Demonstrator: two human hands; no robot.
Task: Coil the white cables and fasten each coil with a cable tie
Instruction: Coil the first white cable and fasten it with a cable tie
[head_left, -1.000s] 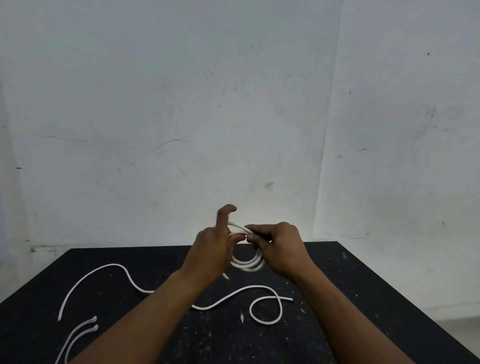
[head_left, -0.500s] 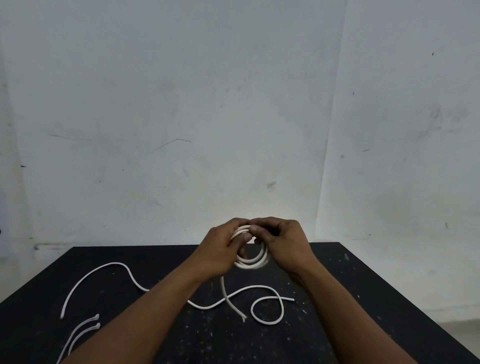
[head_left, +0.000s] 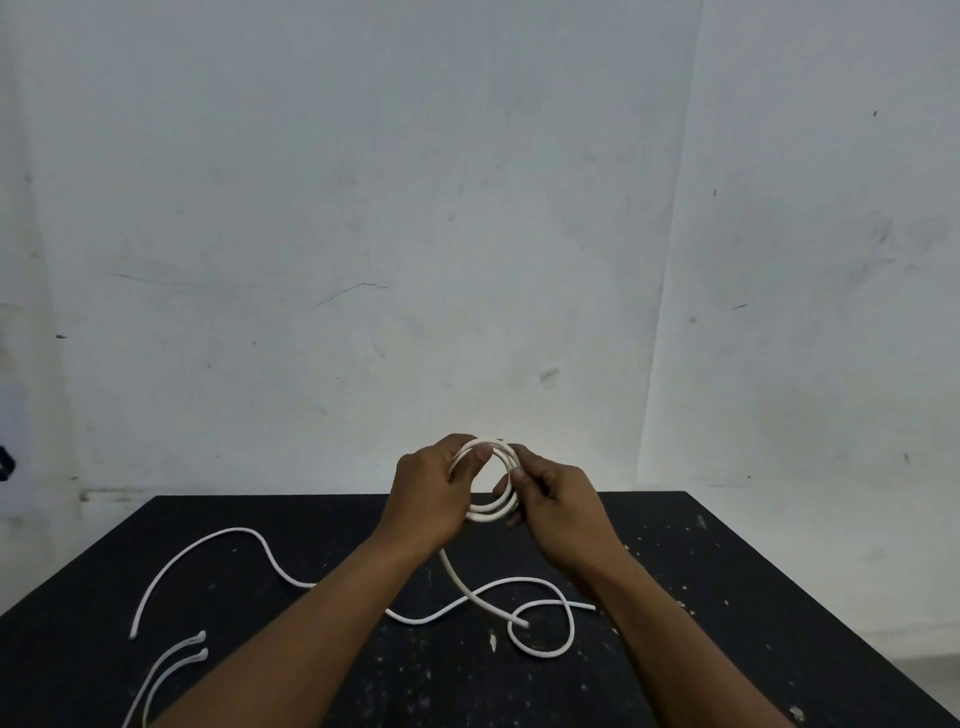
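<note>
I hold a small white cable coil of about three loops upright above the far part of the black table. My left hand grips the coil's left and top side with the thumb over the loops. My right hand pinches its right side. A loose tail of the same cable hangs from the coil down to the table, its end lying near the middle. A second white cable lies loose on the table, running from the left to a loop at the right.
Two thin white cable ties lie side by side at the table's front left. The black table is speckled with white marks and ends at a white wall behind. The floor shows beyond its right edge.
Another turn went onto the coil. My left thumb closed over the loops, the coil stood up more upright and wider, and the loose tail came to hang down to the table.
</note>
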